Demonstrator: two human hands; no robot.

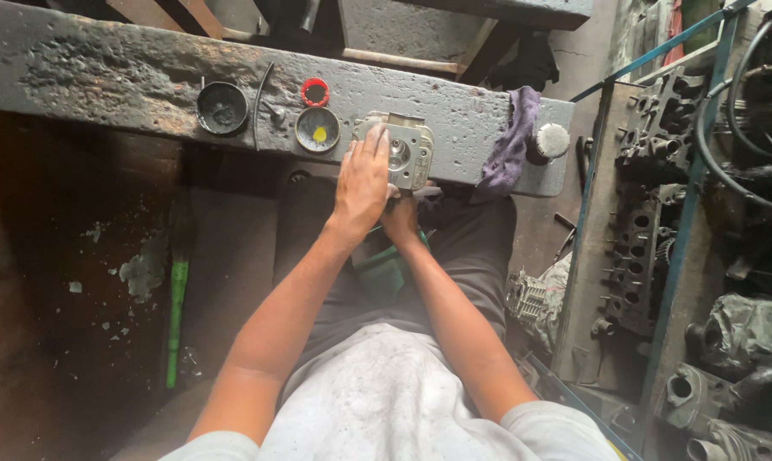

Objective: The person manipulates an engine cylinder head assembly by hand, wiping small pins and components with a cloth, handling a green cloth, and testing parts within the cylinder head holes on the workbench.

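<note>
A small grey metal cylinder head (409, 152) lies at the near edge of a worn grey bench (104, 77). My left hand (362, 181) rests flat on its left side, fingers pointing away from me. My right hand (400, 213) sits just below the bench edge under the part, closed around something small that I cannot make out. A green object (384, 271) lies in my lap beneath both hands.
On the bench stand a black cup (222, 107), a round tin with yellow paste (318, 130), a red ring (315, 91), a purple rag (512, 141) and a round metal knob (552, 141). A rack with engine heads (651, 196) stands at right. A green rod (176, 316) lies on the floor.
</note>
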